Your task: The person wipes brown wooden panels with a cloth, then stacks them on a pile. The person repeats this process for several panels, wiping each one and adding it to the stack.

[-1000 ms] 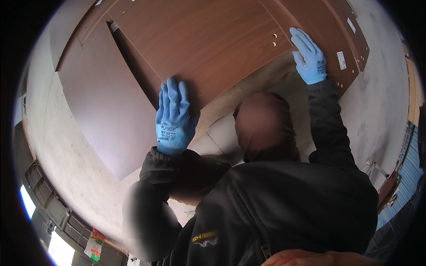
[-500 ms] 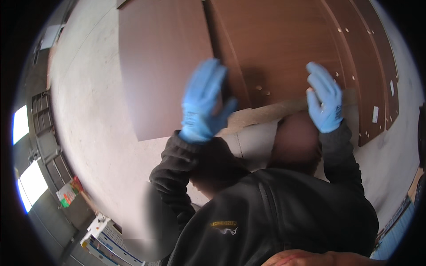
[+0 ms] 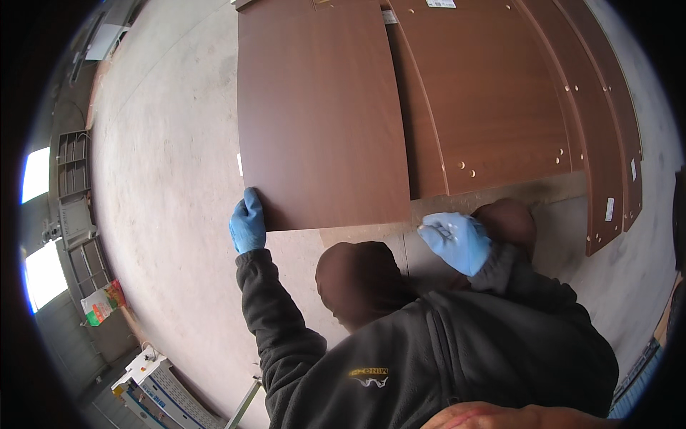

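Sleeves of a dark fleece jacket (image 3: 429, 357) fill the lower part of the view, and both forearms reach away from the body over two brown knees. Left hand (image 3: 247, 222), in a blue glove, lies at the near left corner of a large brown wooden panel (image 3: 321, 114); its fingers (image 3: 250, 196) are nearly straight and press against the left edge of the panel, not wrapped around it. Right hand (image 3: 456, 239), also in a blue glove, hovers above the right knee (image 3: 509, 218), just beside the near edge of the panels; its fingers are bent loosely and I cannot tell if they hold something small. The large panel lies flat on the grey concrete floor (image 3: 164, 179), partly on a sheet of cardboard (image 3: 500, 196). To the right of it, more brown panels with small drilled holes (image 3: 493, 93) lie overlapped, and narrower boards (image 3: 607, 129) follow at the far right. Far at the left, bright windows (image 3: 39, 214) are visible.
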`<control>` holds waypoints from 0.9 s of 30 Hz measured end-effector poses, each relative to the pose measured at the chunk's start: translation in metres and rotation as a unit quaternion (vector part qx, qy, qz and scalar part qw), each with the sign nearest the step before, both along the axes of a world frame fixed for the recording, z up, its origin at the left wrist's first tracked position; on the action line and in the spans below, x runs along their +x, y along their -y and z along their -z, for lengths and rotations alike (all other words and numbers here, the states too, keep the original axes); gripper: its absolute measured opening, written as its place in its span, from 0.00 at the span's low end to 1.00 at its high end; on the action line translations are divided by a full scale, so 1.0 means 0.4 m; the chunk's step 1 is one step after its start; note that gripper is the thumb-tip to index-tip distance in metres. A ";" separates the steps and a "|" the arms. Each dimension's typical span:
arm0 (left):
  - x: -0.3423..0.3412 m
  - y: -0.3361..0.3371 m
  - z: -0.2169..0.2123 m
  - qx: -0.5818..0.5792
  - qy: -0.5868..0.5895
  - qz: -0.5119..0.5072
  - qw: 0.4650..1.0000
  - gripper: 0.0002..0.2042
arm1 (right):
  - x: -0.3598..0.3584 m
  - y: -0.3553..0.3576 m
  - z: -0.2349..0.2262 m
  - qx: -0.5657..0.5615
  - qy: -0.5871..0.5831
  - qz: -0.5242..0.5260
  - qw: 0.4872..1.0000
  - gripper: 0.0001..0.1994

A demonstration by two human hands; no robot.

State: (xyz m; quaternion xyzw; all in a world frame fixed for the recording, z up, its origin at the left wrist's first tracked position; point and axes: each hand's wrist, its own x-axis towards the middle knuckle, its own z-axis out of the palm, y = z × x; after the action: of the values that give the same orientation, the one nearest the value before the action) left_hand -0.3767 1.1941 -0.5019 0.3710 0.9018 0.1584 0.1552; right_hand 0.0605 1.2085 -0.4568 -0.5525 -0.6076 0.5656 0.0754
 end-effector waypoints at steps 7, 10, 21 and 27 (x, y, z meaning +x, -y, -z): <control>0.048 -0.014 -0.042 -0.082 -0.166 0.041 0.982 0.33 | -0.157 0.011 0.151 -0.308 -0.319 0.236 0.865 0.23; 0.060 -0.018 -0.075 -0.073 -0.159 0.030 0.984 0.32 | -0.168 0.005 0.086 -0.285 -0.296 0.235 0.881 0.22; 0.329 -0.037 -0.434 0.228 -0.260 0.425 0.837 0.44 | -0.143 -0.134 -0.322 -0.136 -0.360 0.154 0.910 0.21; 0.300 -0.134 -0.449 0.309 -0.353 0.452 0.758 0.27 | -0.174 -0.167 -0.355 -0.063 -0.445 0.105 0.887 0.22</control>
State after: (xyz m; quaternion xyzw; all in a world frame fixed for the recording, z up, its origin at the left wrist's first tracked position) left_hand -0.2569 1.2477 -0.3222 0.7932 0.5217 0.1978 -0.2441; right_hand -0.0089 1.2751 -0.3146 -0.3075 -0.4118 0.7777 0.3620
